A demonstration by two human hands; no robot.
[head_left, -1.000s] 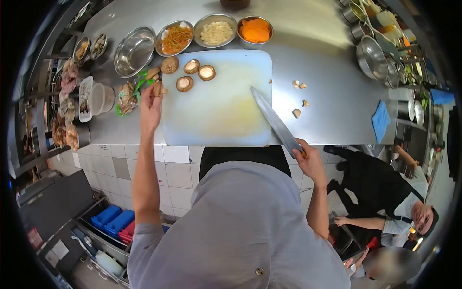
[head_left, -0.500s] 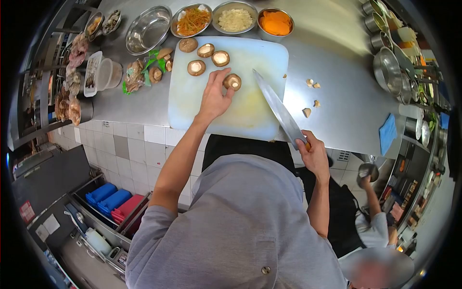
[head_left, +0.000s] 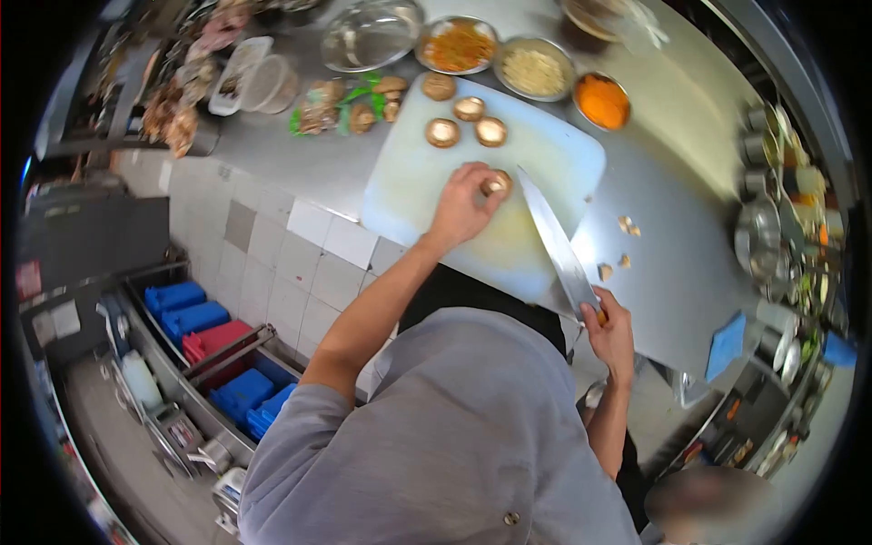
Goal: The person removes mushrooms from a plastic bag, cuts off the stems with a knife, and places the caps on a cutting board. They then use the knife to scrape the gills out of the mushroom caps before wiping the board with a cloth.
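Note:
My left hand [head_left: 466, 204] is closed on a brown mushroom cap [head_left: 497, 184], its pale underside facing up, over the middle of the white cutting board [head_left: 409, 195]. In my right hand [head_left: 610, 336] is the handle of a large knife [head_left: 556, 238]; its blade slants up and left across the board's right part, the tip near the held mushroom. Further up the board lie several more caps, three with pale undersides showing [head_left: 442, 133] and one brown side up [head_left: 439, 87]. Small cut mushroom pieces [head_left: 606, 272] rest on the steel table right of the board.
Along the back stand an empty steel bowl [head_left: 371, 34] and bowls of orange-green shreds [head_left: 459, 45], pale chopped food [head_left: 533, 69] and orange slices [head_left: 602, 101]. Bagged mushrooms [head_left: 322, 107] lie left of the board. A blue cloth [head_left: 726, 346] hangs at the right. Another person [head_left: 708, 504] is at lower right.
The camera view has turned, so the board and bowls appear rotated and shifted right. My left hand still holds the mushroom and my right hand still holds the knife.

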